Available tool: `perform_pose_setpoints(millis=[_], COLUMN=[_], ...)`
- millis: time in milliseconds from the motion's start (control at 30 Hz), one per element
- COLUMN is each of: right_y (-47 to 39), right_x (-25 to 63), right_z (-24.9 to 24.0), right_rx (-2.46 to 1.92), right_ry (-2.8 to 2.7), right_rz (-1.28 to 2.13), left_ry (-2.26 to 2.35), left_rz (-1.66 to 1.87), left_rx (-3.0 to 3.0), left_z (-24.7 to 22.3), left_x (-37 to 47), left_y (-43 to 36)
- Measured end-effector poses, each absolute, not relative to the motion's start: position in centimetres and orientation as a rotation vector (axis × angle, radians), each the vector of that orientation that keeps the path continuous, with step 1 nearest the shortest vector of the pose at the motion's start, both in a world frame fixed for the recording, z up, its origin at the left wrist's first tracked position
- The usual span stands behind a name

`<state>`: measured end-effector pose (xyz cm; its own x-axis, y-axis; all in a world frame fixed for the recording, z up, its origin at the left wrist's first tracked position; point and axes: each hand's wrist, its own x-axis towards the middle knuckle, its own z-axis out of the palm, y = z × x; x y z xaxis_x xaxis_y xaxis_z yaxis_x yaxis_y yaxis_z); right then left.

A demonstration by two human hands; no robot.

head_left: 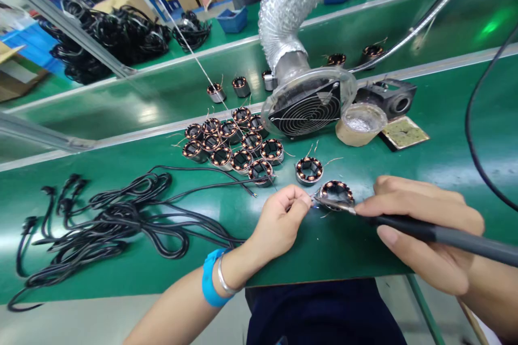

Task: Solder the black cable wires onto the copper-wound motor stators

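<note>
My right hand grips a soldering iron by its dark handle. The iron's metal tip reaches left across the front of a motor stator with copper windings. At that tip, my left hand is closed in a pinch on a thin wire; a bit of blue shows beside the fingertips. The fingers hide most of what they hold. Just behind stands another stator with loose copper leads sticking up.
Several more stators cluster behind my left hand. Bundled black power cables spread over the left side of the green bench. A round fume extractor fan with a foil duct, a bowl and a square pad stand behind.
</note>
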<state>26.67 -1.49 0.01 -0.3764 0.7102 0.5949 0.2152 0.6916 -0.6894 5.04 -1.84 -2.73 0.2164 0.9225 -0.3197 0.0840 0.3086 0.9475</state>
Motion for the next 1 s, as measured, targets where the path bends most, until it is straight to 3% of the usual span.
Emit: perform_pose_setpoints(millis=[1000], right_y=[-1.38], right_x=[26.81], right_z=[-0.31], right_rx=[-0.712], right_ry=[-1.846], right_rz=[0.568], left_ry=[1.209], left_rz=[0.767], left_rx=[1.119], left_z=[-2.9], left_x=[4.79], left_y=[-1.83])
